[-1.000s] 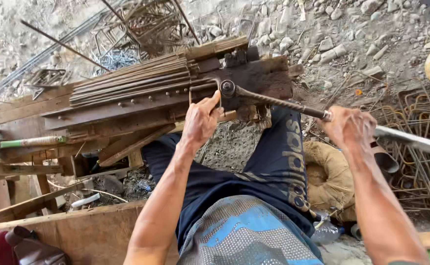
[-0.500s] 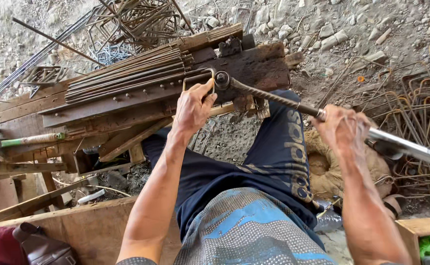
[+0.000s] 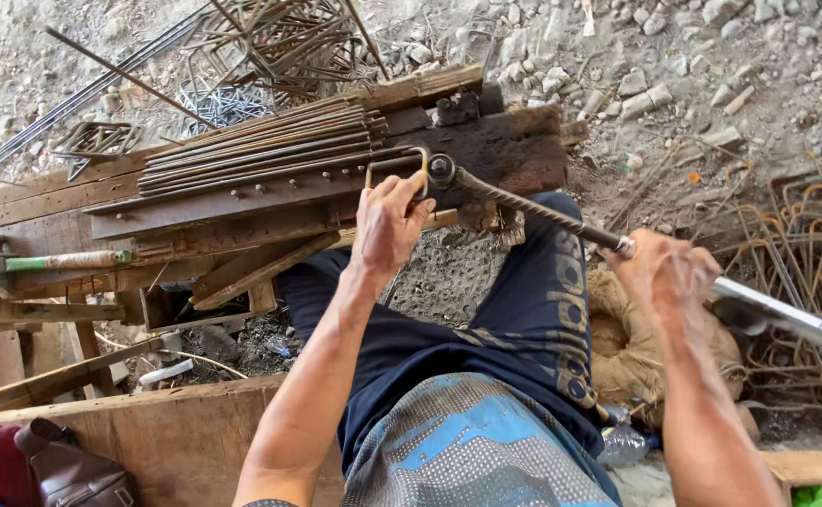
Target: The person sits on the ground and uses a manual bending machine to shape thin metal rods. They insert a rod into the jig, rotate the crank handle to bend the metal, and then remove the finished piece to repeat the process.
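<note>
My left hand (image 3: pixel 388 222) grips a thin steel rod bent into a rectangular loop (image 3: pixel 394 161) on the wooden bending bench (image 3: pixel 270 207). My right hand (image 3: pixel 666 274) holds the long bending lever (image 3: pixel 542 212), a ribbed bar that runs into a grey pipe handle (image 3: pixel 786 319). The lever's head sits at a pin (image 3: pixel 441 169) right next to the loop. A bundle of straight thin rods (image 3: pixel 261 155) lies along the bench, left of the loop.
Finished bent stirrups pile up at the right (image 3: pixel 805 272) and at the top (image 3: pixel 280 38) on gravel ground. A hammer with a green-taped handle (image 3: pixel 54 261) rests on the bench's left end. A brown bag (image 3: pixel 73 469) sits at lower left by a wooden board.
My right hand has pulled the lever around toward me and to the left. The rod loop has stayed under my left hand.
</note>
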